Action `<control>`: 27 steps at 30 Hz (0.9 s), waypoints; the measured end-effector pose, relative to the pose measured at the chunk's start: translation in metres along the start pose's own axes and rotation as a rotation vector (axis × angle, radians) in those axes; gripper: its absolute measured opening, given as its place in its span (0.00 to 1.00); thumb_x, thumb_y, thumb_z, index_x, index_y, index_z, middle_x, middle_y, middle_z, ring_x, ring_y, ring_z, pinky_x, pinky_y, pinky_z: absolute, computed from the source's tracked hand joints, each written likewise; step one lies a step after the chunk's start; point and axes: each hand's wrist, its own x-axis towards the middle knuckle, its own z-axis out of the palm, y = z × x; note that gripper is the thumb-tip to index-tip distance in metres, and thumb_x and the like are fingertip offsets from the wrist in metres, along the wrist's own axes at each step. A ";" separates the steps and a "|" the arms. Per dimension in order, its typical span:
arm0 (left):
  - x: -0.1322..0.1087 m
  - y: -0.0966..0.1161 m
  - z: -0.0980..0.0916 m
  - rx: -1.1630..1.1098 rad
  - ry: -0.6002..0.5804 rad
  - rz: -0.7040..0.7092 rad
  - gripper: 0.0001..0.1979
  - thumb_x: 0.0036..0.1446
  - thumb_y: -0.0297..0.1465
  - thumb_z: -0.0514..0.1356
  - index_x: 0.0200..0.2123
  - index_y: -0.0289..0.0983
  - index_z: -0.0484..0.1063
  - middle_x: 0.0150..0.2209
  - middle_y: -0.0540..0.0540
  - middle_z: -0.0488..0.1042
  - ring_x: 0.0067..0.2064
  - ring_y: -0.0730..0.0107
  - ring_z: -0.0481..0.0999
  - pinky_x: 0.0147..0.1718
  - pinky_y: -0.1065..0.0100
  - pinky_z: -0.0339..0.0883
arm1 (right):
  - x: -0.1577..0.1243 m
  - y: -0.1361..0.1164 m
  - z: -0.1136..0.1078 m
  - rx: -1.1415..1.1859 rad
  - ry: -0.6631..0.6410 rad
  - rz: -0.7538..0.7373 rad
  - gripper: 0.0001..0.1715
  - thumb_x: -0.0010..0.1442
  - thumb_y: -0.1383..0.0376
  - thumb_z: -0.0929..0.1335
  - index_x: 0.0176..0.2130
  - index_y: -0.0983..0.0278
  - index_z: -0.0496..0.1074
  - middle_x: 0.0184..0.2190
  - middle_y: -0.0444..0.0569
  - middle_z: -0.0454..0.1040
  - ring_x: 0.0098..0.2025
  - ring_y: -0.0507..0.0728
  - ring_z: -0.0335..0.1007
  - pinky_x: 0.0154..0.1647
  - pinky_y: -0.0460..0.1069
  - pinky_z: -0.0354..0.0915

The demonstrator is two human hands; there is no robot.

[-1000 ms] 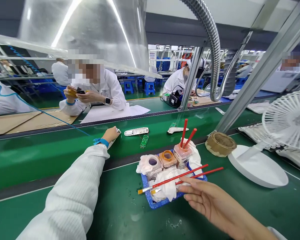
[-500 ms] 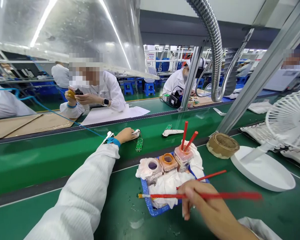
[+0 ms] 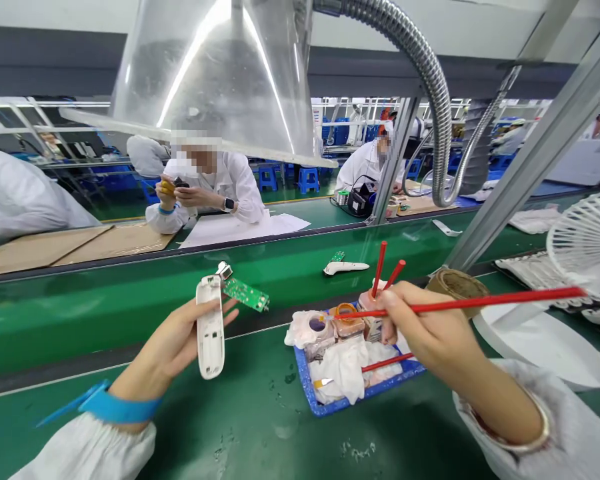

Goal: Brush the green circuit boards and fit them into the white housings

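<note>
Left hand (image 3: 167,343): half curled, thumb across the front, fingers spread behind; grasps one white shell (image 3: 211,333), long, hollow, round-ended, smooth plastic, held upright above the desk's (image 3: 260,427) far edge, left of the tray. Attached at its top: one green circuit board (image 3: 247,295), flat, oblong, slanting right.

Right hand (image 3: 430,327): closed, pinching one red brush (image 3: 500,301), slim, glossy, near level; tip at the mouth of the leftmost jar (image 3: 320,340); whether dipped, cannot tell.

Blue tray (image 3: 307,393): speckled, rectangular, near the desk's far edge. Along its far edge: the leftmost jar, draped in white; a middle jar (image 3: 349,327), orange-rimmed; a right jar (image 3: 373,327), with two upright red rods (image 3: 379,267). Toward its near edge: crumpled white tissue (image 3: 343,370); second brush (image 3: 387,363), bristles toward the near left corner.
</note>
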 end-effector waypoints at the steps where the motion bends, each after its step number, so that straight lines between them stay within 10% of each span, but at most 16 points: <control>1: -0.011 -0.002 -0.001 -0.011 0.019 -0.063 0.16 0.48 0.18 0.58 0.41 0.34 0.71 0.40 0.41 0.76 0.45 0.57 0.76 0.44 0.57 0.73 | 0.008 -0.001 0.006 -0.045 -0.060 -0.006 0.23 0.66 0.63 0.56 0.21 0.63 0.60 0.16 0.42 0.63 0.20 0.49 0.60 0.22 0.45 0.55; 8: -0.057 -0.017 0.000 -0.067 0.031 -0.281 0.17 0.49 0.18 0.60 0.44 0.30 0.68 0.42 0.36 0.77 0.48 0.50 0.74 0.48 0.53 0.71 | 0.028 -0.006 0.045 -0.194 -0.290 -0.141 0.18 0.63 0.65 0.58 0.22 0.63 0.56 0.17 0.41 0.61 0.19 0.49 0.57 0.22 0.44 0.50; 18: -0.065 -0.018 0.009 -0.155 0.023 -0.350 0.11 0.53 0.28 0.61 0.41 0.33 0.72 0.43 0.40 0.77 0.47 0.48 0.74 0.46 0.50 0.71 | -0.002 -0.019 -0.003 -0.289 -0.131 -0.607 0.10 0.64 0.69 0.59 0.31 0.62 0.65 0.25 0.46 0.72 0.28 0.53 0.69 0.34 0.46 0.63; 23: -0.079 -0.020 0.019 -0.120 -0.059 -0.401 0.14 0.52 0.32 0.62 0.43 0.36 0.73 0.45 0.42 0.76 0.47 0.50 0.75 0.44 0.55 0.74 | -0.025 -0.033 -0.011 0.120 0.052 -0.339 0.09 0.64 0.69 0.59 0.35 0.60 0.67 0.27 0.44 0.71 0.29 0.51 0.70 0.30 0.44 0.65; 27: -0.087 -0.021 0.025 -0.106 -0.132 -0.424 0.14 0.51 0.33 0.63 0.42 0.35 0.74 0.43 0.41 0.78 0.45 0.51 0.76 0.41 0.57 0.75 | -0.030 -0.039 -0.002 0.364 -0.059 -0.305 0.12 0.67 0.65 0.57 0.42 0.56 0.67 0.24 0.44 0.70 0.25 0.50 0.69 0.26 0.44 0.66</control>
